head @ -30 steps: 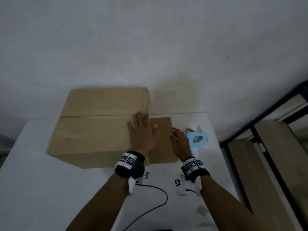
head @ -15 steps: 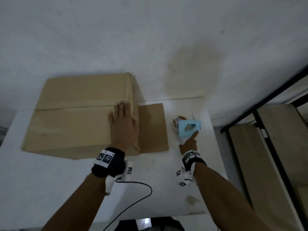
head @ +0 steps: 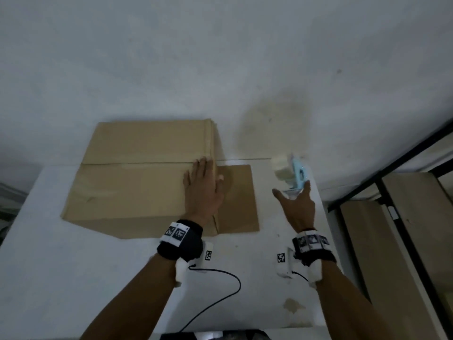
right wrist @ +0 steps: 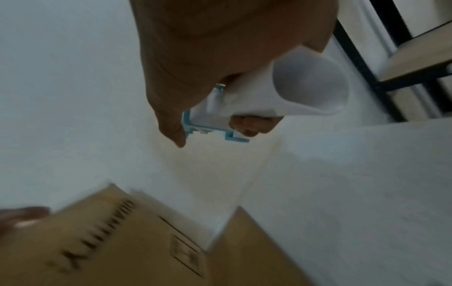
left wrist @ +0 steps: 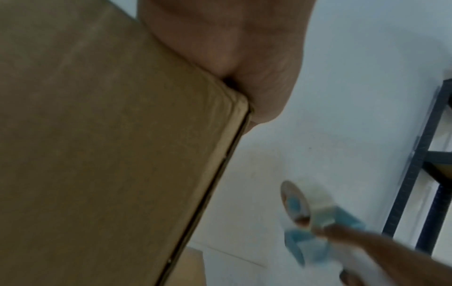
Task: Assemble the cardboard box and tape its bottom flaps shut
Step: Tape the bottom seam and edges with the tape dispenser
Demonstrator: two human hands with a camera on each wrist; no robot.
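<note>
A brown cardboard box [head: 137, 177] stands on the white table [head: 73, 278] with its closed flaps facing up. One side flap [head: 239, 200] lies flat on the table at its right. My left hand [head: 203, 190] rests flat with straight fingers on the box top near its right edge; the box [left wrist: 97, 154] fills the left wrist view. My right hand [head: 297, 204] grips the white handle of a light-blue tape dispenser [head: 291, 174] and holds it lifted off the table, right of the box. The right wrist view shows fingers [right wrist: 249, 125] curled round the handle [right wrist: 281, 92].
The table backs onto a pale wall [head: 220, 69]. A black metal shelf frame with wooden boards [head: 397, 217] stands close at the right. A black cable [head: 220, 290] runs across the table near my left wrist. A brownish stain [head: 293, 305] marks the table's front right.
My right hand, which was reaching at the dispenser lying on the table, now grips its handle and has lifted it upright. My left hand stays flat on the box.
</note>
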